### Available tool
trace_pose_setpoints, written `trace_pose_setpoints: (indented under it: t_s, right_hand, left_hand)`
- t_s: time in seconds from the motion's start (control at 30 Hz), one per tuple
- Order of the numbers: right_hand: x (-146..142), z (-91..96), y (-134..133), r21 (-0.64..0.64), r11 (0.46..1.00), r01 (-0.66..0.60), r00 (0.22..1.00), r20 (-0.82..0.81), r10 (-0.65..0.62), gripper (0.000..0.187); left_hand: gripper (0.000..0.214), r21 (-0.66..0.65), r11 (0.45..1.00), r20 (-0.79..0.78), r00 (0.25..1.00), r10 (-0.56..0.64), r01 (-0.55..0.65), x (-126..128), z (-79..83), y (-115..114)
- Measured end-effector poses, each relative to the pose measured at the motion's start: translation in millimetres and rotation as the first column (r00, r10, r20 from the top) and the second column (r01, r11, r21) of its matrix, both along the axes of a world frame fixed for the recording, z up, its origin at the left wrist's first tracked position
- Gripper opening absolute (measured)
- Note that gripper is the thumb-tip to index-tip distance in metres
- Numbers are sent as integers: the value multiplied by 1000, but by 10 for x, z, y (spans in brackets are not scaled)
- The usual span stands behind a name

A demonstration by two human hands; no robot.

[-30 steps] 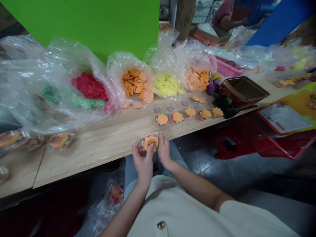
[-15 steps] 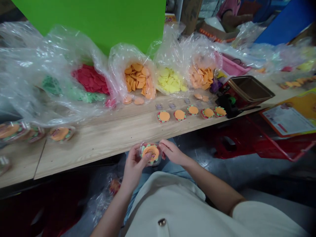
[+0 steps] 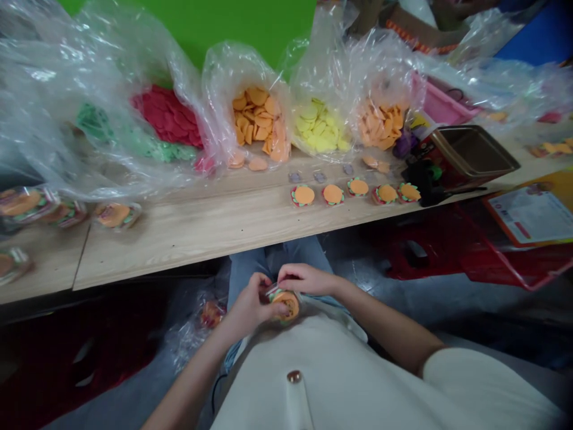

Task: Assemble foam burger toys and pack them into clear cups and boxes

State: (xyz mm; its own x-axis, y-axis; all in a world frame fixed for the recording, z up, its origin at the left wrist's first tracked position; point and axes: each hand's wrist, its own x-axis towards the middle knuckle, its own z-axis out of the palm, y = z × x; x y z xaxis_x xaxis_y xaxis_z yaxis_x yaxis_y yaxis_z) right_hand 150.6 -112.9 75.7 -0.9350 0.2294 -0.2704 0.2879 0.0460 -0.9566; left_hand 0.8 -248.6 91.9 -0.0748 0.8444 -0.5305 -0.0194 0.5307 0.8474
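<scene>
fig. two bare hands hold a clear plastic packet [image 3: 285, 303] above the seated person's thighs, below the near edge of the light wood-grain worktop [image 3: 179, 239]. the left hand [image 3: 250, 307] curls around the packet's side, with the thumb pressed against its face. the right hand [image 3: 307, 279] lies across the top, its fingertips [image 3: 281, 278] pinching the upper rim of the packet. inside is a foam burger [image 3: 290, 303] with an orange disc and a green-edged layer.

on the worktop, a row of five unwrapped foam burgers [image 3: 358, 187] lies near the far edge. small clear packets [image 3: 319, 177] lie just behind the row. behind them stand open clear plastic bags of foam discs: red [image 3: 168, 116], orange [image 3: 257, 113], yellow [image 3: 317, 126] and pale orange [image 3: 380, 124], with green pieces [image 3: 165, 151] at the left. wrapped burgers [image 3: 115, 215] lie toward the left end. a black tape dispenser [image 3: 425, 182] sits beside a brown tray [image 3: 474, 149] at the right. a clear bag [image 3: 210, 315] lies on the floor below the worktop.
</scene>
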Motion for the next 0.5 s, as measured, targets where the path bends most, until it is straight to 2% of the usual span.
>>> trace_pose_setpoints:
  t_s: [0.1, 0.2, 0.3, 0.37, 0.43, 0.5]
  right_hand:
    - [58, -2, -22, -46, 999, -9, 999, 37, 11, 21]
    - [176, -42, -46, -107, 993, 39, 996, 90, -29, 23]
    - [269, -50, -72, -151, 986, 70, 990, 132, -50, 25]
    - [318, -38, -103, -94, 995, 27, 987, 162, -11, 25]
    - [366, -34, -147, 32, 999, -31, 988, 154, 26, 27]
    - [412, -42, -177, 126, 991, -32, 992, 124, 16, 31]
  left_hand:
    - [30, -30, 989, 138, 980, 146, -143, 47, -69, -154]
    - [25, -47, 951, 80, 948, 307, -304, 120, -106, -237]
    - [23, -11, 953, 31, 953, 303, -303, 190, -85, -202]
    - [22, 18, 957, 29, 957, 290, -291, 221, -59, -156]
    - [21, 26, 959, 52, 959, 279, -281, 240, -46, -127]
    - [22, 15, 962, 82, 960, 269, -271, 244, -52, -118]
